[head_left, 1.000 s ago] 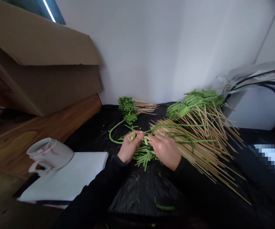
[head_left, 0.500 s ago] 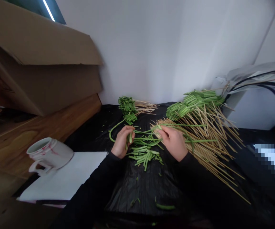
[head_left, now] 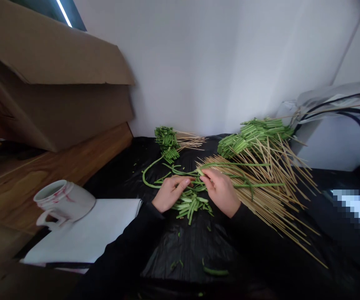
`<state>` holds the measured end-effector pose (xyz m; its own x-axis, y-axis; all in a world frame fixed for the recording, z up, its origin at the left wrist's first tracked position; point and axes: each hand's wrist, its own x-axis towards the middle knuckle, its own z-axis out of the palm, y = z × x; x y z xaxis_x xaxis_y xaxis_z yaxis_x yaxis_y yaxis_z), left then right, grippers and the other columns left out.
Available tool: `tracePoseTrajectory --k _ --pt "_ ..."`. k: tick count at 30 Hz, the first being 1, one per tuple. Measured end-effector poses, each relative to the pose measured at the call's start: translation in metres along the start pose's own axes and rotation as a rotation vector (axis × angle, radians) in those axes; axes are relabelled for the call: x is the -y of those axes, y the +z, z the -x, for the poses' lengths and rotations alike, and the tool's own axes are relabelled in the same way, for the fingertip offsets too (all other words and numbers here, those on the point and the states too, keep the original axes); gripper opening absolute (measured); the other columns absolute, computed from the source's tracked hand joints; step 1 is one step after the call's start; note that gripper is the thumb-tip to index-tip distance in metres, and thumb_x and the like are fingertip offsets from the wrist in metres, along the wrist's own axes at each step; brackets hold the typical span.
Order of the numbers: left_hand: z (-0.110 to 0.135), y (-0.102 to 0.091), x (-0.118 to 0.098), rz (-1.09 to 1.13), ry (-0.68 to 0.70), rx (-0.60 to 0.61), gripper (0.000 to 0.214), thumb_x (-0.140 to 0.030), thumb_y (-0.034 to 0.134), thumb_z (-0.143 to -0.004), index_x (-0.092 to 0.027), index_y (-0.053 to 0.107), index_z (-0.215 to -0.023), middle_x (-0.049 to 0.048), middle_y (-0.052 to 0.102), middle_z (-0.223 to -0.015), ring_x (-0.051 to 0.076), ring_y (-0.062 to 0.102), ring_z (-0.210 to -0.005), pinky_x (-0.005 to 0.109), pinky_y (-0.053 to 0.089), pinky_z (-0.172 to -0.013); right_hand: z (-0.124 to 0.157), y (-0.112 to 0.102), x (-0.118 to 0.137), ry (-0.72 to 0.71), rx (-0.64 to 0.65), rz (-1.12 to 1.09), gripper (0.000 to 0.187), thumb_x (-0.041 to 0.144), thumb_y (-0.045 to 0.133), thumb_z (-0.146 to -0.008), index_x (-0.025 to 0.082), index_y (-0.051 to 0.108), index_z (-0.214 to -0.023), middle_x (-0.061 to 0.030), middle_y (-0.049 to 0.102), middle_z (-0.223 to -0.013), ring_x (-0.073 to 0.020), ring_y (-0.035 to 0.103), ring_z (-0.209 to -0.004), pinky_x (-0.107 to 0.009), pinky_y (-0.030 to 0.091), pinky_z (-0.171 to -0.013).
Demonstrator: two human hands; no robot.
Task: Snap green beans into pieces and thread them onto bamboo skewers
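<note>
Head: short, slender green stems point(head_left: 192, 205)

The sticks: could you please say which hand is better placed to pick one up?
Probably the right hand: it is nearest the sticks, though pinching a green piece; the left hand is farther away.

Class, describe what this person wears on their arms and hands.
Long black sleeves cover both arms to the wrists, with no marking that shows. The left hand and right hand are bare, without gloves.
</note>
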<state>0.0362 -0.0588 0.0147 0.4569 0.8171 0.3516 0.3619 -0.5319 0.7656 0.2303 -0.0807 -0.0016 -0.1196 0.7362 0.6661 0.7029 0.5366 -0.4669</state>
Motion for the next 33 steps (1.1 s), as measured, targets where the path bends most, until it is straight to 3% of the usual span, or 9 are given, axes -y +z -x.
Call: tracePoseTrajectory --k 3,7,12,16,20,24,29,33 --pt "-0.002 -0.001 0.002 0.105 -0.064 -0.197 0.029 -0.037 0.062 -0.084 -0.017 0.073 -0.102 0.0089 0.074 -0.095 0.023 0.066 -0.089 0.033 0.048 -0.084 0.001 0.001 0.002 -0.02 0.022 0.026 0.018 0.026 0.049 -0.093 0.019 0.064 -0.1 -0.0079 0.069 -0.095 -0.0218 0.062 -0.088 -0.032 0.045 -0.079" --pt "-0.003 0.0 0.001 0.109 0.033 -0.323 0.03 -0.031 0.073 -0.075 -0.018 0.073 -0.102 0.0081 0.072 -0.092 0.021 0.066 -0.083 0.032 0.051 -0.079 0.004 0.003 0.004 -0.021 0.05 0.029 0.018 0.03 0.053 -0.091 0.02 0.067 -0.099 -0.0079 0.07 -0.095 -0.0222 0.063 -0.089 -0.033 0.046 -0.081" --pt "-0.001 0.001 -0.005 0.001 0.15 -0.323 0.011 -0.026 0.07 -0.078 -0.019 0.075 -0.085 0.007 0.072 -0.085 0.019 0.064 -0.079 0.031 0.049 -0.077 0.005 0.003 0.01 -0.013 0.077 -0.032 0.016 0.028 0.056 -0.089 0.021 0.068 -0.099 -0.0068 0.071 -0.093 -0.0215 0.064 -0.087 -0.032 0.047 -0.078" --pt "0.001 0.002 -0.008 -0.045 0.165 -0.337 0.008 -0.023 0.067 -0.081 -0.02 0.073 -0.078 0.0056 0.071 -0.079 0.019 0.063 -0.077 0.03 0.048 -0.075 0.002 0.001 0.017 0.055 0.099 -0.171 0.014 0.028 0.061 -0.085 0.021 0.069 -0.093 -0.0049 0.071 -0.083 -0.0197 0.064 -0.076 -0.032 0.047 -0.072" --pt "0.004 0.005 -0.011 -0.117 0.163 -0.392 0.009 -0.024 0.065 -0.081 -0.02 0.069 -0.075 0.0042 0.068 -0.076 0.018 0.061 -0.072 0.03 0.046 -0.073 0.0 0.0 0.023 0.31 0.215 -0.584 0.017 0.035 0.06 -0.084 0.019 0.067 -0.086 -0.0016 0.067 -0.069 -0.0156 0.061 -0.059 -0.027 0.049 -0.054" --pt "0.009 0.008 -0.012 -0.225 0.236 -0.385 0.007 -0.024 0.063 -0.083 -0.02 0.067 -0.079 0.0046 0.066 -0.076 0.019 0.059 -0.076 0.032 0.045 -0.077 0.002 0.001 0.027 0.502 0.341 -0.958 0.022 0.039 0.063 -0.08 0.018 0.061 -0.084 0.0011 0.064 -0.067 -0.0122 0.058 -0.053 -0.022 0.046 -0.042" --pt "0.011 0.013 -0.014 -0.288 0.344 -0.298 0.006 -0.02 0.058 -0.086 -0.019 0.061 -0.082 0.0051 0.063 -0.079 0.019 0.057 -0.08 0.033 0.044 -0.079 0.002 0.004 0.027 0.648 0.267 -1.212 0.027 0.04 0.072 -0.073 0.017 0.059 -0.078 0.0019 0.063 -0.066 -0.0089 0.057 -0.052 -0.018 0.046 -0.043" --pt "0.009 0.016 -0.017 -0.078 0.254 -0.262 0.008 -0.022 0.058 -0.087 -0.017 0.058 -0.08 0.0031 0.058 -0.078 0.015 0.053 -0.073 0.028 0.042 -0.069 -0.005 -0.001 0.019 0.694 0.114 -1.254 0.03 0.04 0.077 -0.069 0.017 0.06 -0.077 0.0021 0.063 -0.065 -0.0083 0.056 -0.052 -0.018 0.045 -0.043"
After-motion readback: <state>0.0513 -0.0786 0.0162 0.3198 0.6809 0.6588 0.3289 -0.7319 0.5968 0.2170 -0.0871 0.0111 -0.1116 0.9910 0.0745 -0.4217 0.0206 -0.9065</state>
